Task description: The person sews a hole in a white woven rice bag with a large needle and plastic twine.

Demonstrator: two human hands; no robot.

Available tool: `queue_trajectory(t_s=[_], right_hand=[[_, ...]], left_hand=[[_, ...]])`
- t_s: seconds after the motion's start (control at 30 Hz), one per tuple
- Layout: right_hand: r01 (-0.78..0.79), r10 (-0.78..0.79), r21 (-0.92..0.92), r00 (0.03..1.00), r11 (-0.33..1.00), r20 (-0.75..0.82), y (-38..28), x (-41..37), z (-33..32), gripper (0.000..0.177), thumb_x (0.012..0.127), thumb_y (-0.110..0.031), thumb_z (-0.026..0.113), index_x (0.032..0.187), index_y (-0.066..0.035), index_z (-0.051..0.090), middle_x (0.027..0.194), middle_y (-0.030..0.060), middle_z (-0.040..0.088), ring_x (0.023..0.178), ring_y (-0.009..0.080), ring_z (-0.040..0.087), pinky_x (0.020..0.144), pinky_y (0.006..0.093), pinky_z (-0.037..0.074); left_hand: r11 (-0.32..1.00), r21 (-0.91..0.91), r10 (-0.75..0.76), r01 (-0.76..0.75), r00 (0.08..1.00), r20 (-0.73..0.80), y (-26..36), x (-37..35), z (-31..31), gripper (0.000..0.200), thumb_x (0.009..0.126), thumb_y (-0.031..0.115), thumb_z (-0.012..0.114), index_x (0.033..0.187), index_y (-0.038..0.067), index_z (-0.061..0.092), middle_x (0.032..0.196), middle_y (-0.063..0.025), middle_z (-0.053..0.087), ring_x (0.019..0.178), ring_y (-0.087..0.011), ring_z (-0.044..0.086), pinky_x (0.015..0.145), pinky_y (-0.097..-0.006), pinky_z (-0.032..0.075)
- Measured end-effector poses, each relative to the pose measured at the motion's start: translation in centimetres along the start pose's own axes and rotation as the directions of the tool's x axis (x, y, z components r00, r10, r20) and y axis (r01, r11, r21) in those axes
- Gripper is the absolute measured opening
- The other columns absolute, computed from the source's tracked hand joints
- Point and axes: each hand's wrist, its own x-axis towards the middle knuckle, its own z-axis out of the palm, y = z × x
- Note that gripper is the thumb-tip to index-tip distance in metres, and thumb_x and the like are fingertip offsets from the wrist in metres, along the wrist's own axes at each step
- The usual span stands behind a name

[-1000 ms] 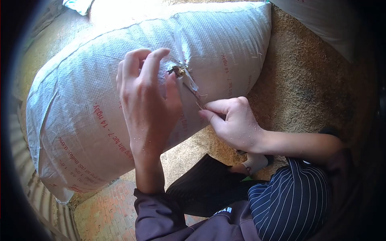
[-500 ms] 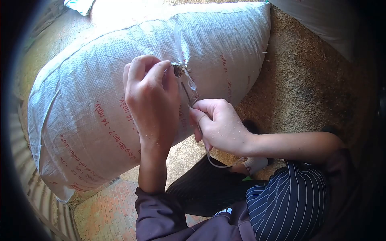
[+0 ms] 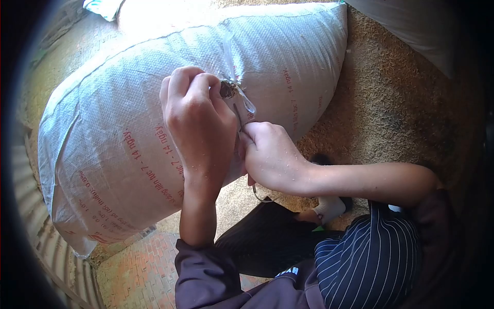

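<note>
At sack (image 3: 118,103) tear (image 3: 227,90): left hand (image 3: 198,123) pinches fabric beside it; right hand (image 3: 270,157), just below, clenched around thin strand (image 3: 256,191).

The left hand (image 3: 200,123) curls over the sack (image 3: 128,103), fingertips tucked out of sight behind the knuckles, so there's no telling whether they pinch the cloth. The right hand (image 3: 272,157) presses in close behind it, its fingertips hidden too, and whatever it grips doesn't show. A thin loop (image 3: 260,194) peeks out under that hand: too fine to call thread or wire, both ends hidden. The dark tear (image 3: 228,90) is half covered by the left hand. Glare washes out the sack's top edge, and its red print (image 3: 154,162) is too small to read. A second sack (image 3: 411,31) is cut off by the top edge.
</note>
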Motion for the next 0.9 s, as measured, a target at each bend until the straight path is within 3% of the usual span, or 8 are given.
queue_trajectory(t_s=[0.47, 0.57, 0.63, 0.73, 0.8, 0.9], right_hand=[[0.054, -0.06, -0.095, 0.996, 0.994, -0.068, 0.7, -0.1, -0.4, 0.024, 0.09, -0.004, 0.043, 0.074, 0.009, 0.054, 0.059, 0.0155, 0.058, 0.051, 0.0225, 0.062, 0.047, 0.034, 0.05], [0.089, -0.104, -0.155, 0.99, 0.984, -0.091, 1.1, 0.0, -0.2, 0.023, 0.09, -0.003, 0.043, 0.073, 0.009, 0.054, 0.059, 0.0174, 0.058, 0.051, 0.0233, 0.063, 0.046, 0.0346, 0.05], [0.102, -0.12, -0.171, 0.988, 0.98, -0.101, 1.1, 0.0, -0.1, 0.022, 0.089, -0.003, 0.043, 0.074, 0.009, 0.054, 0.06, 0.0187, 0.059, 0.051, 0.0235, 0.063, 0.046, 0.0349, 0.05], [0.098, -0.118, -0.16, 0.985, 0.982, -0.123, 1.0, 0.2, 0.2, 0.02, 0.088, -0.003, 0.046, 0.074, 0.009, 0.055, 0.063, 0.0223, 0.06, 0.055, 0.0283, 0.064, 0.05, 0.0383, 0.05], [0.268, -0.332, -0.273, 0.916, 0.924, -0.224, 0.7, 0.6, 0.2, 0.019, 0.086, -0.004, 0.048, 0.075, 0.009, 0.056, 0.065, 0.0248, 0.059, 0.061, 0.0342, 0.064, 0.057, 0.0417, 0.049], [0.186, -0.225, -0.184, 0.949, 0.965, -0.22, -0.9, 1.5, -0.4, 0.019, 0.084, -0.006, 0.05, 0.074, 0.009, 0.057, 0.067, 0.0266, 0.058, 0.067, 0.0379, 0.064, 0.062, 0.0438, 0.048]], left_hand=[[0.997, -0.065, -0.034, 0.032, 0.999, -0.027, -0.1, -0.2, 0.3, 0.003, 0.072, -0.005, 0.06, 0.073, -0.002, 0.06, 0.087, -0.01, 0.058, 0.084, -0.026, 0.054, 0.075, -0.0361, 0.045], [0.999, -0.045, 0.015, -0.016, 0.999, -0.036, -0.4, 0.0, 0.2, 0.003, 0.073, -0.005, 0.058, 0.075, -0.002, 0.058, 0.089, -0.0105, 0.06, 0.088, -0.0268, 0.055, 0.078, -0.0362, 0.044], [0.998, -0.047, 0.032, -0.03, 0.999, 0.04, -0.5, 0.3, -0.1, 0.002, 0.075, -0.003, 0.057, 0.076, -0.001, 0.057, 0.088, -0.0107, 0.061, 0.092, -0.0276, 0.055, 0.084, -0.0373, 0.042], [0.999, 0.02, 0.034, -0.035, 0.999, 0.032, -0.2, 0.4, -0.1, 0.002, 0.075, -0.001, 0.056, 0.075, 0.001, 0.057, 0.084, -0.0104, 0.062, 0.093, -0.0275, 0.055, 0.089, -0.039, 0.038], [0.999, -0.016, 0.04, -0.039, 0.999, 0.006, -0.5, 0.1, 0.2, 0.002, 0.075, 0.0, 0.057, 0.075, 0.002, 0.058, 0.084, -0.0101, 0.062, 0.094, -0.0272, 0.055, 0.09, -0.0394, 0.037], [0.999, -0.019, 0.045, -0.045, 0.999, -0.021, -0.7, -0.1, 0.5, 0.002, 0.074, 0.001, 0.058, 0.075, 0.003, 0.058, 0.084, -0.0094, 0.062, 0.095, -0.0267, 0.055, 0.091, -0.0398, 0.036]])
